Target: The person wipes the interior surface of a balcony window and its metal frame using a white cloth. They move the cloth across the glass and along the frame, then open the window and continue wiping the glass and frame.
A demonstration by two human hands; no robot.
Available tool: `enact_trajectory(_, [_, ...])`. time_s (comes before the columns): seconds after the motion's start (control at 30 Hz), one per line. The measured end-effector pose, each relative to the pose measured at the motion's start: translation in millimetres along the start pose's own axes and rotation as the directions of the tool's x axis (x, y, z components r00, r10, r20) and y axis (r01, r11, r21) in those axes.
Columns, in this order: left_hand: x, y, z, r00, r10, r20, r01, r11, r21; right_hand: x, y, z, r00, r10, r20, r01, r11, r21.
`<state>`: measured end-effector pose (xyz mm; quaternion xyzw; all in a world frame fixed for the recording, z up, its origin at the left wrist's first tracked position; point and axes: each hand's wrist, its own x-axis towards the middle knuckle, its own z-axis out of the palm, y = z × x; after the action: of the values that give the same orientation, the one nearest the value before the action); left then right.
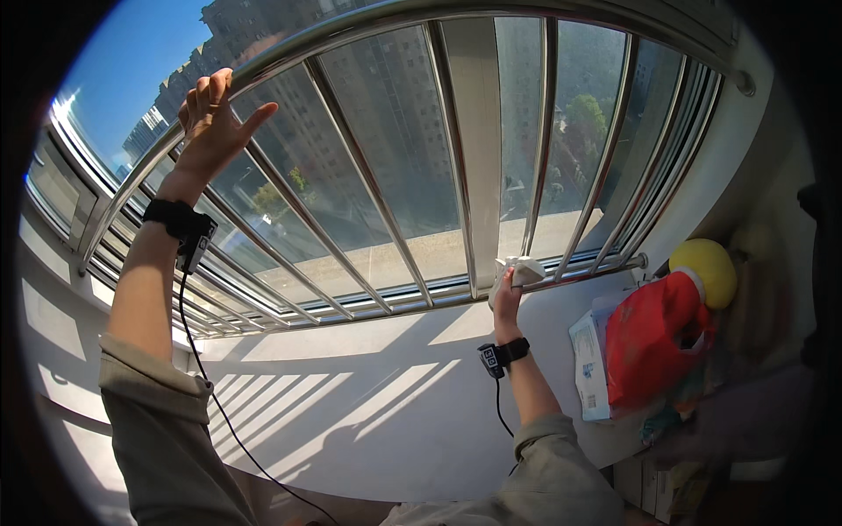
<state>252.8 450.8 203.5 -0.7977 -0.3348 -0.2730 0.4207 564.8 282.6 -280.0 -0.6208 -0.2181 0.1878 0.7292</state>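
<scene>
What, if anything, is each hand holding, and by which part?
The right hand holds a white cloth by its near side. The left hand is on the top rail, thumb spread; whether it grips cannot be told.

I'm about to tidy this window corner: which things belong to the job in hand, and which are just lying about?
In use:
- white cloth, in the right hand
- metal railing, with the left hand at its top rail

Lying about:
- red bag
- yellow round object
- white-and-blue package
</scene>
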Motion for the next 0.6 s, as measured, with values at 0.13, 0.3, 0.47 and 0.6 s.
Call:
enact_trajectory(0.13, [3.0,4.7,-0.2,1.0,-0.007,-0.028,0.006,1.0,-0.017,15.6,-205.6,69.8,0.907,-0.305,0.292,0.137,0.867,0.479])
enact_trajectory(0.3, [6.6,3.9,-3.8,0.993,-0.075,0.095,0.081,0.995,-0.062,57.2,-385.7,148.9,0.694,-0.717,0.072,0.696,0.692,0.191])
enact_trajectory(0.47, [7.5,6.1,1.2,0.992,-0.1,0.072,0.104,0.993,-0.056,64.4,-349.6,153.2,0.723,-0.69,-0.022,0.69,0.724,-0.025])
enact_trajectory(0.6, [7.0,3.4,9.8,0.996,-0.082,0.025,0.082,0.996,-0.027,47.2,-215.2,134.7,0.701,-0.714,-0.011,0.686,0.678,-0.263])
